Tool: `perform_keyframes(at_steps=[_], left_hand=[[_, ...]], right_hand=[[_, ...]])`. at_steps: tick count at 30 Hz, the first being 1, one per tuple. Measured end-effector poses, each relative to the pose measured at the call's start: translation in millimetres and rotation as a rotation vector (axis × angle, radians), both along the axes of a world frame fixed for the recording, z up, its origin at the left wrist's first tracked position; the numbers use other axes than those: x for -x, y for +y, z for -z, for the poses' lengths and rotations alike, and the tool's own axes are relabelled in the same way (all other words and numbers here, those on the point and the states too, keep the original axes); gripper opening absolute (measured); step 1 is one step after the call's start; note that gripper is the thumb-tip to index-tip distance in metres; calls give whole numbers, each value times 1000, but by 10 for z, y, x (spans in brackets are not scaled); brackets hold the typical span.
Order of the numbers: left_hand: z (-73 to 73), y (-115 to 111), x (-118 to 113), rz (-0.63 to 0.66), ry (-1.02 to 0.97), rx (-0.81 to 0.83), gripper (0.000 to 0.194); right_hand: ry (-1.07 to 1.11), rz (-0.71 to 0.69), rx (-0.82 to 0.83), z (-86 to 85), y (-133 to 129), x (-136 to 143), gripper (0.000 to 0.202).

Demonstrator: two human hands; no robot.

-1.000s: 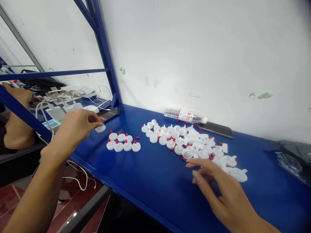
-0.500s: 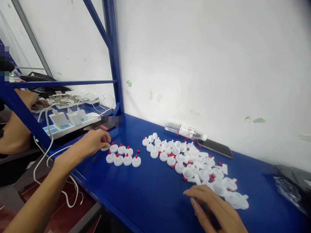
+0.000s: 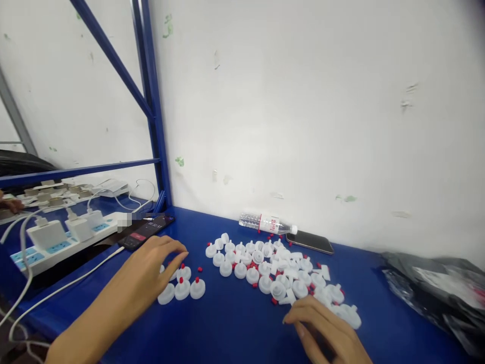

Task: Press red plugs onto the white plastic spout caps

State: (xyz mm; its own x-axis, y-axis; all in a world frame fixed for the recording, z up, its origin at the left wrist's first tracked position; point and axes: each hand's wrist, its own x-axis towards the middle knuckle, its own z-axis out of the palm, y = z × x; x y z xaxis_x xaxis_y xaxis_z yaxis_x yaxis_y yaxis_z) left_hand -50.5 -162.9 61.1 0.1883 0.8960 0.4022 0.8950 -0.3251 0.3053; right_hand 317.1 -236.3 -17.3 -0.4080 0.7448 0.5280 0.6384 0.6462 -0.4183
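Note:
My left hand [image 3: 153,268] hovers over a small group of white round caps with red tips [image 3: 182,288], partly covering them. Its thumb and index finger are slightly apart, and I see nothing between them. Low on the right, my right hand [image 3: 328,328] is at the near edge of a spread pile of white caps with narrow spouts [image 3: 252,275]. Its thumb and fingers are apart with nothing visible in them; the palm side is hidden. Small red tips [image 3: 274,301] lie among the pile. One loose red tip [image 3: 200,269] lies between the two groups.
A water bottle [image 3: 269,223] lies by the wall beside a dark phone [image 3: 309,242]. A lit phone [image 3: 146,233] and a power strip with chargers [image 3: 109,222] are on the left, with white cables. Black plastic bags [image 3: 428,288] lie right. A blue frame post [image 3: 156,126] stands left.
My left hand has moved away from the far-left capped piece, back toward the pile, its fingertips lifting off. The view has turned right and up. My right hand stays near the pile.

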Motion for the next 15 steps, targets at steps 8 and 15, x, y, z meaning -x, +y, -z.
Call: perform_keyframes(at_steps=[8,15], left_hand=[[69,-156,-399,202,98,5,41],[17,151,-307,137,259,93,40]], right_hand=[[76,77,27,-107,5,-13,23],[53,104,-62,-125,64,-59,23]])
